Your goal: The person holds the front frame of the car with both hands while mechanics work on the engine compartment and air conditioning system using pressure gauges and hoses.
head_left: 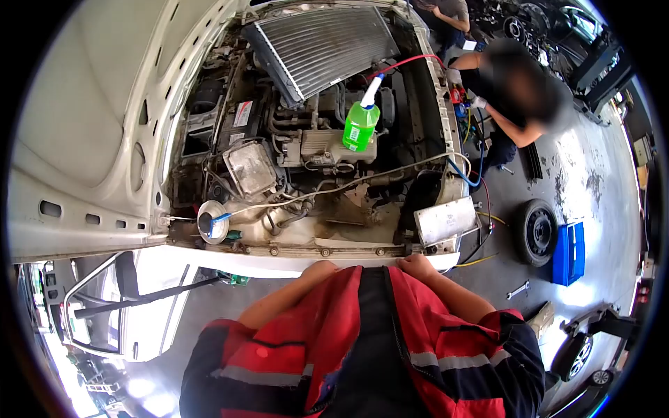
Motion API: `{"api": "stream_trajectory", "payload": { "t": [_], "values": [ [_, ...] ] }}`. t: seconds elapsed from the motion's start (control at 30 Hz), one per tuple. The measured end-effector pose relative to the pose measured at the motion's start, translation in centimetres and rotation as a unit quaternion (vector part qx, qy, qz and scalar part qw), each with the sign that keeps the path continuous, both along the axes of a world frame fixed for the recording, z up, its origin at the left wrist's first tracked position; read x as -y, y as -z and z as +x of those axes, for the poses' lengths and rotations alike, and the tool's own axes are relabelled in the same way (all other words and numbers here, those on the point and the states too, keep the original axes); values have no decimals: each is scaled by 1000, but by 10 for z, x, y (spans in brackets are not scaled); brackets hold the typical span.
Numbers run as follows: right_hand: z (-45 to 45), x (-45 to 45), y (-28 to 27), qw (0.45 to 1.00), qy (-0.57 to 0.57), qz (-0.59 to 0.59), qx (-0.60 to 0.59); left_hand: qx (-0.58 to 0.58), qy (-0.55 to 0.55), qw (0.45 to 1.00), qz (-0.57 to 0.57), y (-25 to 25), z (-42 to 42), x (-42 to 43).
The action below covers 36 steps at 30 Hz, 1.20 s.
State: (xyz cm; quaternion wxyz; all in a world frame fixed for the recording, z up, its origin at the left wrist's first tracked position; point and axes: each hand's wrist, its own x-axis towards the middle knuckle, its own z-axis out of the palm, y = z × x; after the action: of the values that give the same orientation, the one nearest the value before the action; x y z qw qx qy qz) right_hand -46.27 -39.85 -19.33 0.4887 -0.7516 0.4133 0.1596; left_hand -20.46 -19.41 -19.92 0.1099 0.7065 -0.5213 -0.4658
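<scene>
My left hand [321, 269] is at the near white fender edge [237, 259] of a car, in front of my red and navy jacket [313, 348]. Close to the same edge, my right hand [417, 266] sits by the other side of the jacket front. The fingers of both hands are mostly hidden, so their grip cannot be made out. Beyond them lies the open engine bay, where a spray bottle of green liquid [359, 127] stands on the engine [317, 148]. A radiator [327, 49] lies tilted across the far side. Nearest my right hand is a metal box [446, 221].
The raised hood [77, 139] fills the left. A thin hose [334, 189] crosses the bay to a round cap [212, 223]. A co-worker [519, 90] bends at the car's front, with another person [446, 17] behind. A wheel [536, 232], blue crate [569, 254] and wrench [518, 290] are on the floor.
</scene>
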Motion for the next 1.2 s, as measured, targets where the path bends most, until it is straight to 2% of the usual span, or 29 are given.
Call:
{"api": "stream_trajectory", "payload": {
  "t": [0.27, 0.37, 0.5, 0.57, 0.77, 0.87, 0.97, 1.07, 1.2],
  "values": [
    [-2, -3, 4, 1000, -10, 1, -3, 0, 15, 995, 99, -31, -4, 0],
    [-5, -4, 13, 1000, -21, -16, -3, 5, 7, 998, 54, -9, -3, -7],
    [-5, -3, 16, 999, -34, -32, -2, -11, 8, 998, 58, -5, -6, -10],
    [-5, -2, 16, 999, -31, -28, 2, -10, 12, 999, 46, -4, -2, -7],
    [-4, -2, 11, 1000, -22, -9, 9, -25, -24, 994, 106, -20, -2, 0],
    [-4, -3, 9, 1000, -16, -12, 18, -34, -34, 994, 99, -28, -3, 1],
    [-3, -3, 6, 1000, -15, -11, 20, -38, -6, 998, 59, -18, -1, -2],
    [-3, -3, 5, 1000, -16, -2, 15, -29, 17, 997, 65, -8, 0, -4],
    [-4, -2, 8, 1000, -12, 7, 14, -42, -1, 998, 44, -12, -1, -4]
  ]
}}
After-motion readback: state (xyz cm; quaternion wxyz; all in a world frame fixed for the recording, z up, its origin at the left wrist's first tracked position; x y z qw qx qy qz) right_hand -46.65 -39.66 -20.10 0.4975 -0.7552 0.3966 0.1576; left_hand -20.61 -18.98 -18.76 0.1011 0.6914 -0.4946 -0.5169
